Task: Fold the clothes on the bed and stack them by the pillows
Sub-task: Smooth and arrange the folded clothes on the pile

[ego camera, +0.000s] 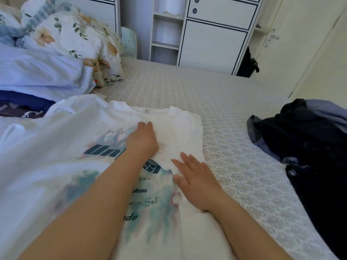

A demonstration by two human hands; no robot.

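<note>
Both hands are down on the white t-shirt, which is spread face up on the bed right in front of the person. Left hand is sitting on the chest area just below the collar, back of the hand up, fingers bent a little at the tips and pressing into the cloth; I can't really tell if it's pinching a bit of fabric or just holding it flat, looks more like flat pressing to me. Right hand is spread wide, fingers straight and fanned out, palm down on the folded-over right edge of the shirt, nothing gripped.

Handling-wise I'd guess this is thin, light cotton, totally floppy, so it won't hold a crease unless you smooth it, and it'll slide a bit on the patterned bed cover. The right side already looks folded in, giving a straight edge under the right hand. The part off to the left of the left hand is still loose and bunched, so that's where I'd grab: the shoulder or sleeve seam out on that side, plus the hem, and bring it across.

Off to the right of the right hand, well apart, is a pile of dark clothes not folded yet. Pillows are up beyond the left hand, further up the bed.
</note>
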